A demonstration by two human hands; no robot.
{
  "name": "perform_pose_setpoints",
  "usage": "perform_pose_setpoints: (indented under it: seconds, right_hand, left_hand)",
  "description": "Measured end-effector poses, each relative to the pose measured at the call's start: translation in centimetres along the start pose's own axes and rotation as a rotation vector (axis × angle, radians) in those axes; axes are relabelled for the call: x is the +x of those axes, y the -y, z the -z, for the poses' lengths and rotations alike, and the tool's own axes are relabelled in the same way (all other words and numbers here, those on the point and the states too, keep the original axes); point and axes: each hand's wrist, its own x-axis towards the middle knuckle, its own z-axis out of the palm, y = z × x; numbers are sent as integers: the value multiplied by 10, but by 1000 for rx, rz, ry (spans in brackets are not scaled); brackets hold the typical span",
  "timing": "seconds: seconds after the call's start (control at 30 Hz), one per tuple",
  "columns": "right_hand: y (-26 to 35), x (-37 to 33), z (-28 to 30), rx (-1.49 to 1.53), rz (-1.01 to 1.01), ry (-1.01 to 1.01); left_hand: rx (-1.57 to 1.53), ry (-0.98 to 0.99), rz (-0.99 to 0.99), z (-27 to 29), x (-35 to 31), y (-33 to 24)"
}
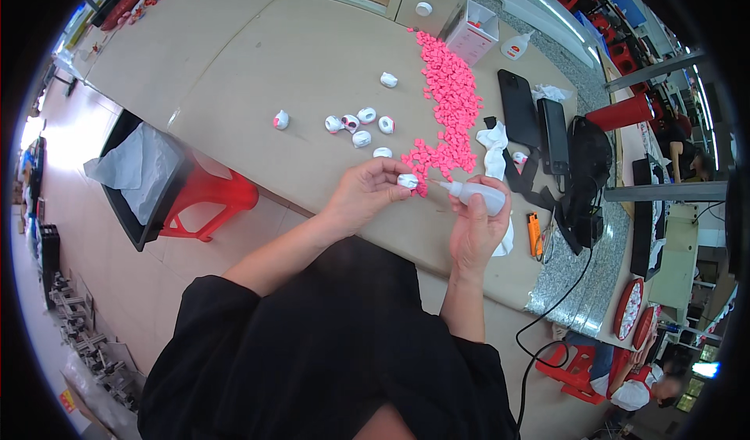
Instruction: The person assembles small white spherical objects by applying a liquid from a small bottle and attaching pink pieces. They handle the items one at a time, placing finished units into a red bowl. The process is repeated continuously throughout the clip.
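Observation:
My left hand (366, 194) pinches a small white rounded piece (407, 180) between thumb and fingers, just above the table's near edge. Wrapped round a white squeeze bottle (483, 198), my right hand (478, 233) holds it tilted, its thin nozzle pointing left toward that piece. Whether the tip touches the piece I cannot tell. Beyond my hands a long band of small pink pieces (455, 96) lies spread on the table. Several white rounded pieces with pink or dark spots, one of them a lone piece (280, 119), lie to the left of the band.
Right of the pink band are a black phone (517, 108), a black power bank (552, 135), white cloth (494, 159) and an orange cutter (534, 234). A white box (472, 33) stands at the back. At left, a black tray (129, 198) rests on a red stool (215, 202). Another person (629, 389) sits far right.

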Motion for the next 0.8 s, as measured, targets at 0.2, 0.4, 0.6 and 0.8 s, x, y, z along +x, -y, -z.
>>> perform_pose_setpoints:
  seconds: [0.2,0.4,0.6,0.8]
  right_hand:
    - [-14,-11,4,-229,199,22]
    - [-22,-13,14,-407,335,107]
    - [-23,-13,16,-442,330,133]
    - [-20,-15,14,-459,306,126]
  left_hand:
    - [40,-3,-24,-1,0,5]
    - [69,-32,-29,-1,-1,8]
    - [138,-30,-73,-1,0,10]
    - [136,-20,-85,0,0,12]
